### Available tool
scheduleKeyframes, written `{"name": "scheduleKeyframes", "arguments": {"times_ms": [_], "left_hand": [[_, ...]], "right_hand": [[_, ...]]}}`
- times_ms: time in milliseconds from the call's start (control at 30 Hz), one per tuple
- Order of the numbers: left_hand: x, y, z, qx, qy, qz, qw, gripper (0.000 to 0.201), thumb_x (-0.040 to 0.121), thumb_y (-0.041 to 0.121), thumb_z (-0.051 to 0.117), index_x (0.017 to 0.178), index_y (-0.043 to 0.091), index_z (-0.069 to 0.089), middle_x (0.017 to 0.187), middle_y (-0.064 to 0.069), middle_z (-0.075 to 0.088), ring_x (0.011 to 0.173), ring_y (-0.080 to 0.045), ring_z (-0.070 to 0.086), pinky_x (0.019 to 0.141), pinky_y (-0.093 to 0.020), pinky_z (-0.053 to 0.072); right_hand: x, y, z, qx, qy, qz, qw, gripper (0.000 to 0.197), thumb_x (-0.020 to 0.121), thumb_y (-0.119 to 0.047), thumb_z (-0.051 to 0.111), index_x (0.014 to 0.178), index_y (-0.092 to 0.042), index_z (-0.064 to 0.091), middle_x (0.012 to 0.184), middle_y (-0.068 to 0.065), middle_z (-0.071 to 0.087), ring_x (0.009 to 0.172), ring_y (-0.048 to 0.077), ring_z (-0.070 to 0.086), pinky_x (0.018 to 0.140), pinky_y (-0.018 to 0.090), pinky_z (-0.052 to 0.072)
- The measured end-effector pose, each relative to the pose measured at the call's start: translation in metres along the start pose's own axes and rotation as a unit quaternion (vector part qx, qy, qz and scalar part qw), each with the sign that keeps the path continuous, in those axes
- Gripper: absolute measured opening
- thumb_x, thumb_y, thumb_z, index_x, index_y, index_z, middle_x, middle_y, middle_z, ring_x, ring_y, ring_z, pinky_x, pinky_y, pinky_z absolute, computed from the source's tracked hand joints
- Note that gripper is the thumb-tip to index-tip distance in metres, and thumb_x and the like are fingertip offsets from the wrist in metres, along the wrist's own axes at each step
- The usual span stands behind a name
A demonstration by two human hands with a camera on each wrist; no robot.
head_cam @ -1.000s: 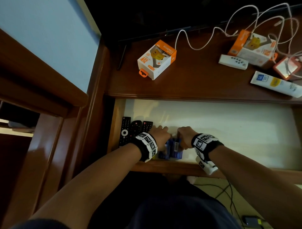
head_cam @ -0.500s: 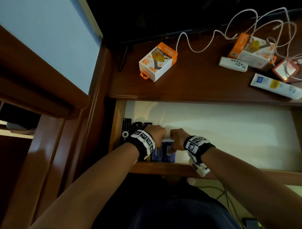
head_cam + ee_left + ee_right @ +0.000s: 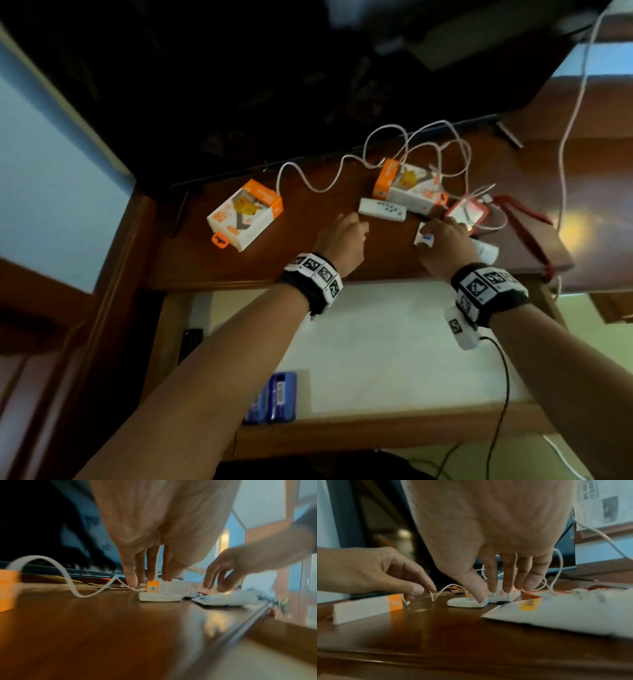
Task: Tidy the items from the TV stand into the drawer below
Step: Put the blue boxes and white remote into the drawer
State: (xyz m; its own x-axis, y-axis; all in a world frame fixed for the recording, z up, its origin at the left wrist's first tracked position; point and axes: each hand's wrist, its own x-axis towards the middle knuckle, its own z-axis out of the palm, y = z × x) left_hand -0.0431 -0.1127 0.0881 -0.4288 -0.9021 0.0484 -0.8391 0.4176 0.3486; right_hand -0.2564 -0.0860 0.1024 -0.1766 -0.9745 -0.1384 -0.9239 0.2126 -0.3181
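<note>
While both your arms reach over the open drawer (image 3: 394,346), your hands are up on the TV stand (image 3: 212,267). Your left hand (image 3: 340,241) hangs over the wood with its fingers (image 3: 132,574) pointing down and a little spread, and it holds nothing. Just past it, at its 1 o'clock, lies the small white remote (image 3: 382,209). Your right hand (image 3: 445,241) sits over the white tube (image 3: 484,250), and the tube's flat end (image 3: 424,238) pokes out at 9 o'clock of the hand. In the right wrist view, those fingers (image 3: 507,577) hang straight down and apart, with no grip on anything, and I cannot tell if they touch the tube. An orange and white box (image 3: 245,214) rests at 9 o'clock of your left hand, well apart from it. A second orange box (image 3: 406,186) stands at 12 o'clock of the remote, just behind it. White cables (image 3: 411,150) loop around that box. A red card holder (image 3: 467,212) lies at 12 o'clock of your right hand. Down in the drawer, two blue packs (image 3: 274,397) lie by the front wall, at 7 o'clock of your left wrist.
</note>
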Motion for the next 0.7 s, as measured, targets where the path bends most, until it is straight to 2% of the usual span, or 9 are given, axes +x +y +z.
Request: {"name": "scheduleKeyframes", "arguments": {"times_ms": [67,167,267,367,467,567,633,700], "left_hand": [[0.037,0.013,0.012,0.065,-0.014,0.02,0.998,0.031,0.098,0.006,0.059,0.128,0.012,0.065,0.136,-0.007,0.057,0.121,-0.028,0.052,0.092,-0.045,0.053],[0.079,0.027,0.027,0.176,-0.066,0.027,0.982,0.049,0.097,0.01,0.061,0.145,0.012,0.05,0.154,-0.013,0.041,0.129,-0.034,0.048,0.096,-0.048,0.048],[0.101,0.032,0.04,0.241,-0.11,0.019,0.964,0.067,0.099,0.023,0.061,0.158,0.014,0.029,0.155,-0.015,0.04,0.13,-0.036,0.05,0.097,-0.049,0.046],[0.107,0.035,0.044,0.268,-0.124,-0.001,0.955,0.067,0.103,0.033,0.056,0.16,0.017,0.026,0.147,-0.011,0.049,0.129,-0.034,0.048,0.098,-0.05,0.042],[0.095,0.044,0.034,0.195,-0.152,-0.035,0.968,0.067,0.098,0.023,0.065,0.156,0.017,0.032,0.141,-0.012,0.05,0.126,-0.035,0.053,0.095,-0.049,0.048],[0.057,0.049,0.017,0.085,-0.153,-0.083,0.981,0.095,0.088,0.009,0.073,0.162,0.025,0.015,0.138,-0.015,0.049,0.117,-0.039,0.06,0.086,-0.047,0.053],[0.02,0.045,0.005,0.017,-0.136,-0.113,0.984,0.104,0.089,0.012,0.073,0.163,0.035,0.004,0.137,-0.014,0.048,0.112,-0.037,0.062,0.083,-0.045,0.053],[-0.021,0.035,-0.005,-0.041,-0.135,-0.134,0.981,0.101,0.092,0.017,0.071,0.162,0.042,0.003,0.134,-0.012,0.048,0.113,-0.034,0.06,0.089,-0.047,0.055]], "right_hand": [[0.016,0.019,-0.015,-0.071,-0.043,-0.018,0.996,0.05,0.082,-0.016,0.065,0.132,-0.013,0.061,0.132,0.018,0.057,0.125,0.043,0.047,0.104,0.047,0.045],[0.033,0.035,-0.021,-0.138,-0.094,-0.073,0.983,0.063,0.081,-0.019,0.065,0.142,-0.017,0.051,0.137,0.014,0.056,0.126,0.039,0.047,0.104,0.047,0.046],[0.042,0.041,-0.022,-0.169,-0.122,-0.096,0.973,0.063,0.081,-0.02,0.067,0.142,-0.016,0.051,0.136,0.013,0.054,0.126,0.037,0.047,0.104,0.046,0.046],[0.044,0.042,-0.022,-0.171,-0.124,-0.115,0.97,0.063,0.079,-0.022,0.071,0.139,-0.016,0.053,0.134,0.013,0.053,0.125,0.036,0.049,0.102,0.046,0.049],[0.034,0.038,-0.02,-0.14,-0.144,-0.133,0.97,0.062,0.076,-0.021,0.076,0.134,-0.012,0.054,0.13,0.012,0.051,0.122,0.035,0.053,0.097,0.045,0.053],[0.009,0.025,-0.016,-0.098,-0.146,-0.162,0.971,0.061,0.075,-0.022,0.079,0.128,-0.009,0.05,0.127,0.012,0.051,0.118,0.035,0.055,0.093,0.044,0.054],[-0.013,0.01,-0.012,-0.041,-0.149,-0.18,0.971,0.067,0.074,-0.025,0.081,0.13,-0.012,0.045,0.123,0.01,0.056,0.112,0.033,0.059,0.089,0.041,0.054],[-0.037,-0.006,-0.009,0.024,-0.169,-0.195,0.966,0.073,0.075,-0.027,0.08,0.136,-0.021,0.04,0.114,0.008,0.063,0.099,0.03,0.065,0.079,0.038,0.055]]}}
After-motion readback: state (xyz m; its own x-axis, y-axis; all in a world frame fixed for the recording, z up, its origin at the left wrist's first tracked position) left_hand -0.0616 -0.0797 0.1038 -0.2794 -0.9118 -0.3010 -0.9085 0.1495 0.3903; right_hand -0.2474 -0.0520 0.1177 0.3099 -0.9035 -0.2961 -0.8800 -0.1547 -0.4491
